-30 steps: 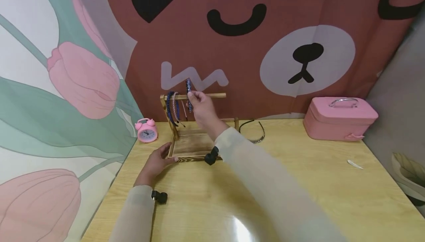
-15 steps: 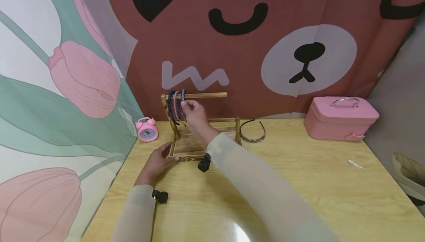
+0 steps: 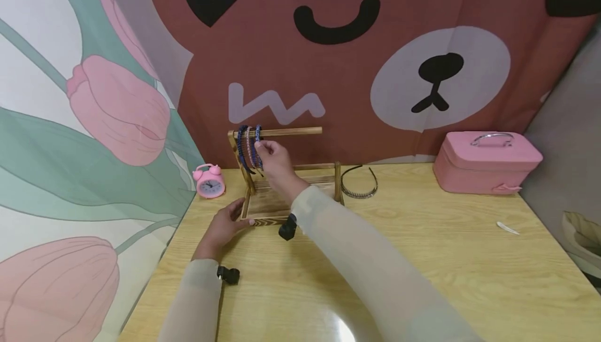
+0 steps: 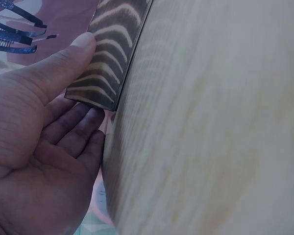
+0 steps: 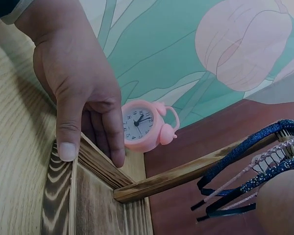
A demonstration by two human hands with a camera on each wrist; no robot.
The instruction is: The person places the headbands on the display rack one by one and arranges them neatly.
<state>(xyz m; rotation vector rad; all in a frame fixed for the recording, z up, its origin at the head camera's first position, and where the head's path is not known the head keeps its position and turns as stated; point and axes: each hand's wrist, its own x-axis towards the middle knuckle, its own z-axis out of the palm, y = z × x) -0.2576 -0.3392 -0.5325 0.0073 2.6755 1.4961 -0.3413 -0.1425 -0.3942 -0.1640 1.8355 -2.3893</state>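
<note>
At the left end of the wooden rack's top bar (image 3: 296, 131), a dark blue headband (image 3: 241, 146) and a pink braided headband (image 3: 249, 146) hang side by side. My right hand (image 3: 277, 165) pinches a glittery blue headband (image 3: 257, 133) just right of them, its top over the bar. In the right wrist view this glittery headband (image 5: 264, 180) is partly covered by my hand. My left hand (image 3: 223, 230) holds the front left corner of the wooden rack (image 3: 265, 205). In the left wrist view its thumb presses the striped front panel (image 4: 105, 63), fingers around the side.
A pink alarm clock (image 3: 209, 183) stands left of the rack. Right of it lies a black toothed headband (image 3: 359, 194). A pink case (image 3: 488, 163) sits at the back right, with a small white object (image 3: 507, 228) in front. A printed curtain (image 3: 338, 81) hangs behind the table (image 3: 399, 258).
My right hand has moved left and down, bringing the glittery blue headband from above the bar onto it, beside the others. My left hand stays on the rack's corner.
</note>
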